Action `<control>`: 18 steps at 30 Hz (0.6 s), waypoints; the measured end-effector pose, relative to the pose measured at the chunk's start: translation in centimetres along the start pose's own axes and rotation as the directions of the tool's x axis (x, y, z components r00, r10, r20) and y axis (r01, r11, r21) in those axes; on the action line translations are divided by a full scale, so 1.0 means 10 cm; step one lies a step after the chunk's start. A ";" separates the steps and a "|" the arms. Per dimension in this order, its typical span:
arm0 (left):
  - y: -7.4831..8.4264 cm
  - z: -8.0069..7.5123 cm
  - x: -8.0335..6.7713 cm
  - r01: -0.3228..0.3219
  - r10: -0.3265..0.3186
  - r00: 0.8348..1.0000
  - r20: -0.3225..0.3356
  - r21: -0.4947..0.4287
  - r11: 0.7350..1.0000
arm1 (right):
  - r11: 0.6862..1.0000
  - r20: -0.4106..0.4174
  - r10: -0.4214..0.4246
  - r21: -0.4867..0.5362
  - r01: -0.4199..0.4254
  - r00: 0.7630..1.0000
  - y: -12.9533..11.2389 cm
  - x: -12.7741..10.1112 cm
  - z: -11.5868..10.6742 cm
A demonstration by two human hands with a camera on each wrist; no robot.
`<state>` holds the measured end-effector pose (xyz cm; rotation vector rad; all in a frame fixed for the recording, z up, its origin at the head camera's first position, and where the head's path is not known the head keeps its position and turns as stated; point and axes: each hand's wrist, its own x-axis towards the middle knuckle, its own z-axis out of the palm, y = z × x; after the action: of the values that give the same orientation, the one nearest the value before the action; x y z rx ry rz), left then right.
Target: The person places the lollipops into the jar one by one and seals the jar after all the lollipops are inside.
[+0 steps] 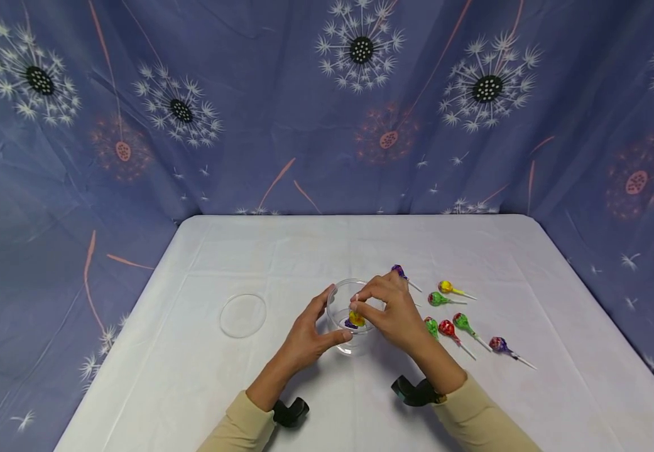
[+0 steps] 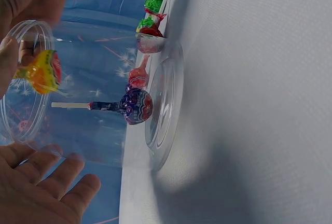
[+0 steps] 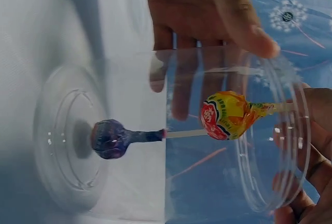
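Observation:
A clear plastic cup [image 1: 354, 316] stands on the white table [image 1: 259, 251]. My left hand [image 1: 316, 326] grips the cup's side, thumb near me and fingers on the far side. A purple lollipop [image 3: 109, 139] sits head-down on the cup's bottom with its stick pointing up. My right hand [image 1: 367, 306] is over the cup's mouth and pinches the stick of a yellow lollipop [image 3: 227, 115], whose head hangs inside the cup near the rim. In the left wrist view the yellow lollipop [image 2: 44, 72] is above the purple lollipop [image 2: 136, 106].
A clear round lid [image 1: 242, 315] lies flat left of the cup. Several wrapped lollipops [image 1: 446, 328], green, red, yellow and purple, lie scattered right of the cup. A blue dandelion-print cloth [image 1: 327, 107] walls in the table at the back and sides.

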<state>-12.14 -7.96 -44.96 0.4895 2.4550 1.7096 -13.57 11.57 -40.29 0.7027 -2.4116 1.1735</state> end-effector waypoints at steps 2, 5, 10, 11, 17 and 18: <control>0.01 0.00 0.00 0.008 -0.008 1.000 0.001 0.000 1.000 | 0.999 0.009 -0.028 -0.041 0.028 1.000 0.01 -0.01 0.04; 0.08 -0.01 -0.01 0.028 -0.028 1.000 0.011 -0.001 1.000 | 0.993 0.016 -0.045 -0.104 0.046 0.999 0.02 -0.02 0.08; 0.31 -0.06 -0.07 0.039 -0.039 0.999 0.027 0.002 0.999 | 0.982 0.017 -0.073 -0.173 0.074 0.997 0.04 -0.02 0.12; 0.35 -0.07 -0.09 0.033 -0.033 0.999 0.027 0.002 0.999 | 0.979 0.017 -0.084 -0.183 0.086 0.996 0.04 -0.02 0.12; 0.28 -0.05 -0.07 0.024 -0.024 1.000 0.007 -0.008 1.000 | 0.968 0.014 -0.136 -0.211 0.136 0.991 0.07 -0.01 0.13; 0.22 -0.03 -0.05 0.024 -0.024 1.000 0.002 -0.009 1.000 | 0.968 0.015 -0.134 -0.210 0.135 0.991 0.07 -0.02 0.13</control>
<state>-11.28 -7.75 -42.81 0.4586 2.4409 1.7097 -13.97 10.97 -41.54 0.7835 -2.4003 0.8495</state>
